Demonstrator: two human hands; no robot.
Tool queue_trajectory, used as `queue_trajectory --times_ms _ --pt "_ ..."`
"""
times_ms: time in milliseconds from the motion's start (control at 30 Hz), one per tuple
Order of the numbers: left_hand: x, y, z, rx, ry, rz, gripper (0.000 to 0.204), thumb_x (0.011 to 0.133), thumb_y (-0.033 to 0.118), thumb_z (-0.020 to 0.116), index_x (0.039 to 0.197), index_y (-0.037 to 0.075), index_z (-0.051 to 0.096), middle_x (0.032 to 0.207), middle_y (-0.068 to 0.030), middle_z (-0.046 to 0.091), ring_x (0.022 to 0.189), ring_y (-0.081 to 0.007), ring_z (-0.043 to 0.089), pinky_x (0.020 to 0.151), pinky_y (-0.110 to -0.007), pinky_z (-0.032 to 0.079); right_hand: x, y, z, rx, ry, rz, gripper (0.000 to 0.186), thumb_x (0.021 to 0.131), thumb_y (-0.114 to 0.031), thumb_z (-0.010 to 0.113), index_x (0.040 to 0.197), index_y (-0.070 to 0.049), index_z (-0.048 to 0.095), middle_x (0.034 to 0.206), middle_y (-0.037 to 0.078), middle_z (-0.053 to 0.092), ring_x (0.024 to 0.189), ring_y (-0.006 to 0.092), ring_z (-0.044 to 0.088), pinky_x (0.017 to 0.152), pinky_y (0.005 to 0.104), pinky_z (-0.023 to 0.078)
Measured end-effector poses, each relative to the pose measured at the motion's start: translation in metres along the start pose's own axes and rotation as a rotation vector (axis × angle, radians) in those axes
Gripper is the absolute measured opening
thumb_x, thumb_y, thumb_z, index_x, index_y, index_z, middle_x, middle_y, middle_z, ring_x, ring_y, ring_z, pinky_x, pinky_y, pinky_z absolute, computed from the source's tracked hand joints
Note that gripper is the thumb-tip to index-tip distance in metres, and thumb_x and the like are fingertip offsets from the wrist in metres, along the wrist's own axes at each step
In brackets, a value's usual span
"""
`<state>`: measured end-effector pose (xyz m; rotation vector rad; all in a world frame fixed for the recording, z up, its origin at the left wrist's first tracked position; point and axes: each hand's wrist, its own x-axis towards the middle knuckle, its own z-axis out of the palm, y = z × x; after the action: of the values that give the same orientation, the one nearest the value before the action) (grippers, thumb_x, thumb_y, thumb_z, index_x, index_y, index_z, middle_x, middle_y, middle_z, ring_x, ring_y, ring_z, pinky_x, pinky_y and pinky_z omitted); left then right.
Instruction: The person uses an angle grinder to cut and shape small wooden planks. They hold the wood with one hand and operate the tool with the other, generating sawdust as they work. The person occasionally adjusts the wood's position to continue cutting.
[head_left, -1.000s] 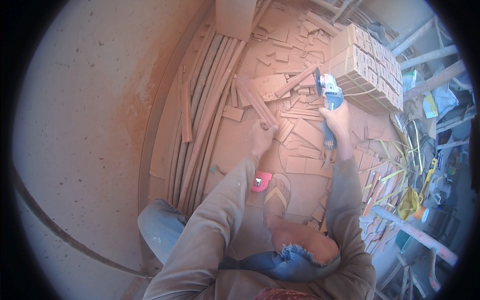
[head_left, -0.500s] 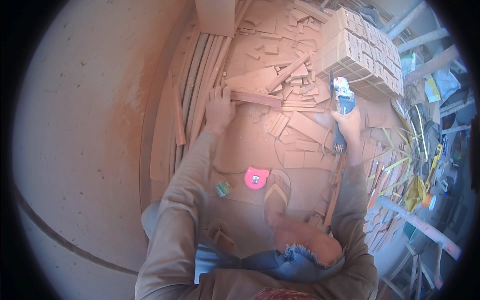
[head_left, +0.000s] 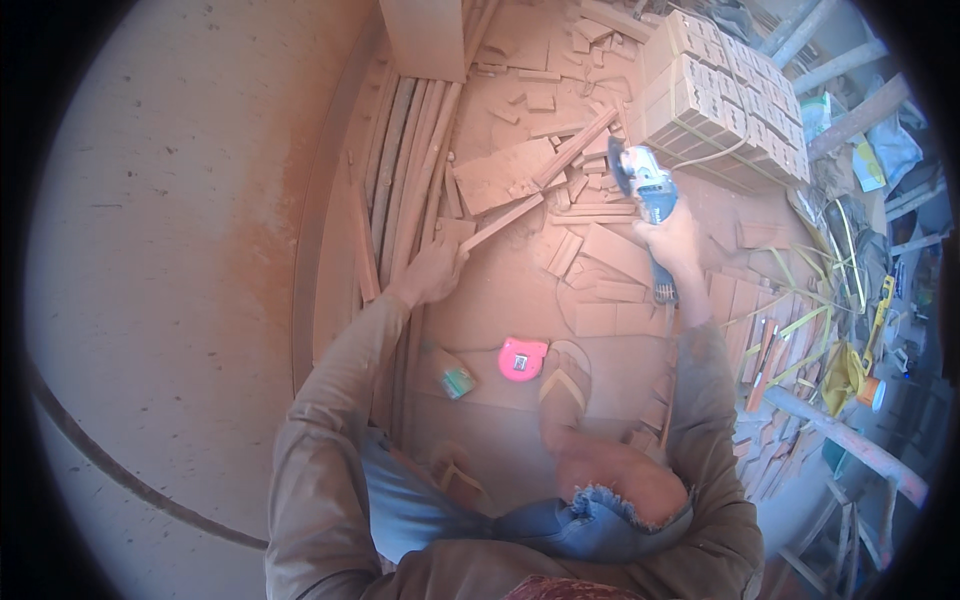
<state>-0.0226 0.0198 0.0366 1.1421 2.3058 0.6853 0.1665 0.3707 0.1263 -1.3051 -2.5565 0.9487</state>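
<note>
Two hands are at work over a floor (head_left: 500, 290) coated in reddish dust, seen from above with the person crouched at the lower centre of the frame. The right hand (head_left: 672, 240), right of centre, is closed around the body of a blue and grey angle grinder (head_left: 645, 190); the cutting disc points toward the upper part of the frame and appears clear of the ground, a carry that keeps the blade off the loose pieces below it. The left hand (head_left: 432, 272), just left of centre, lies palm down with the fingers loosely spread on the near end of a thin terracotta strip (head_left: 500, 222), which runs diagonally up and right; whether the fingers actually grip it cannot be told, but the contact looks like steadying. Offcuts of terracotta tile (head_left: 600, 250) lie scattered between and above the two hands, and a larger slab (head_left: 505, 172) rests just above the strip. Long strips are laid in parallel in a bundle (head_left: 400, 180) along the upper left, beside the pale curved wall surface. A strapped stack of tiles (head_left: 720, 110) stands at upper right, close behind the grinder. Near the lower centre a pink tape measure (head_left: 522, 358) sits just beside the person's sandalled foot (head_left: 565, 385), within easy reach of either hand, and a small teal object (head_left: 458, 380) lies just left of it. Yellow strapping (head_left: 800, 330) and further cut pieces litter the right side.
</note>
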Motion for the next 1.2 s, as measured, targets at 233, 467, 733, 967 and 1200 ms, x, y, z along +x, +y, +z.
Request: queue_trajectory --times_ms 233,467,733,967,1200 --pt "-0.042 0.021 -0.03 -0.097 0.046 -0.128 0.031 0.105 0.023 0.052 0.095 -0.004 0.059 0.09 -0.0316 0.065 0.089 -0.054 0.061 0.08 -0.059 0.048 -0.001 -0.071 0.03 -0.25 -0.166 -0.121 0.075 0.073 -0.023 0.076 0.138 -0.001 0.047 0.126 0.027 0.065 0.114 0.0431 0.066 0.095 0.0522 0.053" --pt "-0.016 0.012 -0.065 -0.004 0.216 -0.127 0.033 0.104 0.027 0.057 0.098 -0.005 0.062 0.092 -0.0311 0.066 0.092 -0.0527 0.063 0.079 -0.057 0.049 0.005 -0.101 0.05 -0.392 -0.214 -0.356 0.07 0.077 -0.016 0.073 0.138 -0.001 0.044 0.128 0.025 0.063 0.113 0.0417 0.067 0.092 0.0525 0.054" --pt "-0.007 0.021 -0.088 0.056 0.053 -0.295 0.032 0.099 0.026 0.066 0.107 -0.005 0.067 0.1 -0.0319 0.069 0.1 -0.0497 0.065 0.083 -0.055 0.051 0.01 -0.114 0.074 -0.529 -0.23 -0.472 0.061 0.08 -0.012 0.072 0.135 0.001 0.046 0.123 0.024 0.064 0.11 0.0399 0.069 0.089 0.0513 0.056" --pt "-0.01 0.008 -0.082 0.114 0.075 -0.255 0.029 0.099 0.024 0.065 0.102 -0.005 0.066 0.099 -0.0326 0.068 0.099 -0.0513 0.064 0.083 -0.056 0.05 0.011 -0.112 0.088 -0.521 -0.207 -0.543 0.051 0.083 -0.008 0.07 0.128 0.002 0.049 0.117 0.024 0.066 0.103 0.0405 0.072 0.082 0.0513 0.058" --pt "-0.011 0.003 -0.08 0.09 0.087 -0.224 0.032 0.1 0.027 0.063 0.099 -0.006 0.065 0.098 -0.0316 0.068 0.099 -0.0514 0.063 0.083 -0.057 0.05 0.017 -0.116 0.089 -0.594 -0.227 -0.511 0.06 0.082 -0.008 0.073 0.135 0.004 0.047 0.118 0.026 0.066 0.101 0.0395 0.073 0.083 0.0489 0.059"
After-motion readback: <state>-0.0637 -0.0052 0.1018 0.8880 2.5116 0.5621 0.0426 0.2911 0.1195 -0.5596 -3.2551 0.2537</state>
